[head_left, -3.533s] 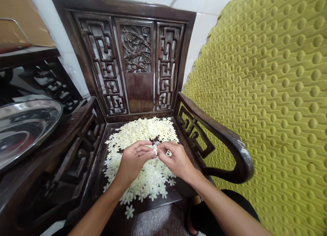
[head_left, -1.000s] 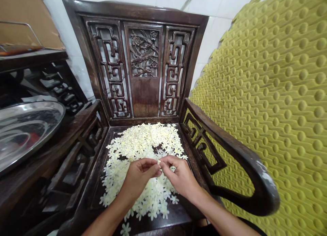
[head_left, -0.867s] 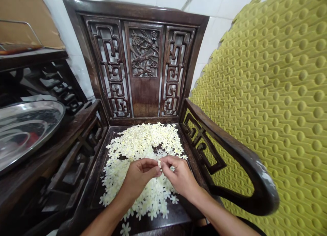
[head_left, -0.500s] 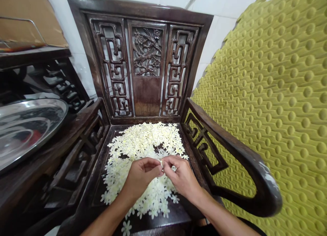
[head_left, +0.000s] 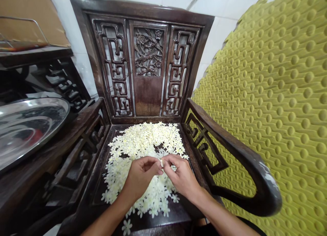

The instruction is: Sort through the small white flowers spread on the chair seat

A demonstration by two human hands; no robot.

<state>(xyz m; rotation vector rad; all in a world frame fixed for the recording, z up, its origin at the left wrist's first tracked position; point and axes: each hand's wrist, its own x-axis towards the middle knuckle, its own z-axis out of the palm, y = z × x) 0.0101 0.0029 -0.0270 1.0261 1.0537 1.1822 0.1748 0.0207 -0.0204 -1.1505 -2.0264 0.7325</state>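
Observation:
A small whitish flower (head_left: pixel 161 163) is pinched between the fingertips of both hands, mostly hidden by them. My left hand (head_left: pixel 143 174) is closed on it from the left, thumb against the index finger. From the other side my right hand (head_left: pixel 181 172) pinches it with thumb and forefinger, the fingertips of both hands nearly touching. Beneath and around them spreads a pile of white and pale yellow flowers (head_left: pixel 148 135) on the dark wooden chair seat (head_left: pixel 176 214). One loose flower (head_left: pixel 126 226) lies at the seat's front edge.
The chair has a carved back (head_left: pixel 148 96) and a curved right armrest (head_left: pixel 245 164). A shiny metal tray (head_left: pixel 51 120) rests at the left, by the left armrest (head_left: pixel 76 128). A bumpy yellow-green mat (head_left: pixel 281 93) stands along the right side.
Both hands stay in nearly the same place, still pinching the small flower. The fingertips shift only slightly, and the view moves a little.

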